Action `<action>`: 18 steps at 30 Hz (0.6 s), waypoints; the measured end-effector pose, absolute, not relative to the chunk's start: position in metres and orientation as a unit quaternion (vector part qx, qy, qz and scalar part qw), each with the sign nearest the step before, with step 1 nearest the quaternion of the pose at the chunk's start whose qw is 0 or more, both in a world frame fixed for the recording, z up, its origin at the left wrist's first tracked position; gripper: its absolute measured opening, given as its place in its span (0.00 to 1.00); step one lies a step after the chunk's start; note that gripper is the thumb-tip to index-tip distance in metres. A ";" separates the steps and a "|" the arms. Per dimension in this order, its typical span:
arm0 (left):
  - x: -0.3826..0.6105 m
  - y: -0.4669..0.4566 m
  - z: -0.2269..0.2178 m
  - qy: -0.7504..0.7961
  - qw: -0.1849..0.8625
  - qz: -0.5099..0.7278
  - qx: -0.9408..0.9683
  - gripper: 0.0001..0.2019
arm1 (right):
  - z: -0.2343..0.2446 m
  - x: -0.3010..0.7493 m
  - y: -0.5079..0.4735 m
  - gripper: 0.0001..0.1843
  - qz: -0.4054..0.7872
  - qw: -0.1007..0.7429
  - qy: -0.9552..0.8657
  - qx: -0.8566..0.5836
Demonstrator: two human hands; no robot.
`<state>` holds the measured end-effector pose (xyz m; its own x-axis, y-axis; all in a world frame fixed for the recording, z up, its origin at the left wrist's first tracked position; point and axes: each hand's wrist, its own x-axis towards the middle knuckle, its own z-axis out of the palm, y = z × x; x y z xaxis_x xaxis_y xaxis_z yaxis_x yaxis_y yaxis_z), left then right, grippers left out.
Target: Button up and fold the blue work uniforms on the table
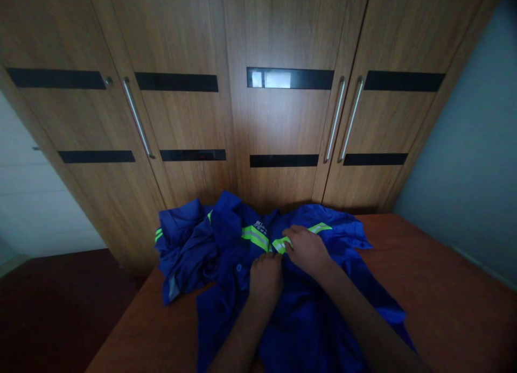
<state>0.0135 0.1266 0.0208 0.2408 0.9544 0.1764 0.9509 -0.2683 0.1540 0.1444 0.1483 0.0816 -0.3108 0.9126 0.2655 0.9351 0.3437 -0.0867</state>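
A blue work jacket with yellow-green reflective stripes lies spread on a reddish-brown table. White lettering shows above the stripe on the left half of its chest. My left hand has its fingers curled on the front edge of the jacket, just below that stripe. Slightly higher and to the right, my right hand grips the other front edge beside the right-hand stripe. Both hands nearly meet at the middle of the chest; the fingertips are partly hidden.
Bunched blue cloth with small yellow-green stripes lies at the left; I cannot tell whether it joins the jacket. Behind the table stands a wooden wardrobe with metal handles. A pale wall rises at the right.
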 end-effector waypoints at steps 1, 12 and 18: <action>0.013 0.127 0.020 0.610 0.009 0.116 0.784 0.11 | 0.080 0.132 0.154 0.11 -0.040 0.115 -0.815 -0.567; 0.014 0.121 0.025 0.556 0.060 0.185 0.808 0.21 | 0.066 0.097 0.218 0.17 0.082 0.136 -0.794 -0.587; 0.016 0.118 0.028 0.519 0.077 0.293 0.799 0.22 | 0.083 0.134 0.231 0.16 0.185 0.293 -0.727 -0.593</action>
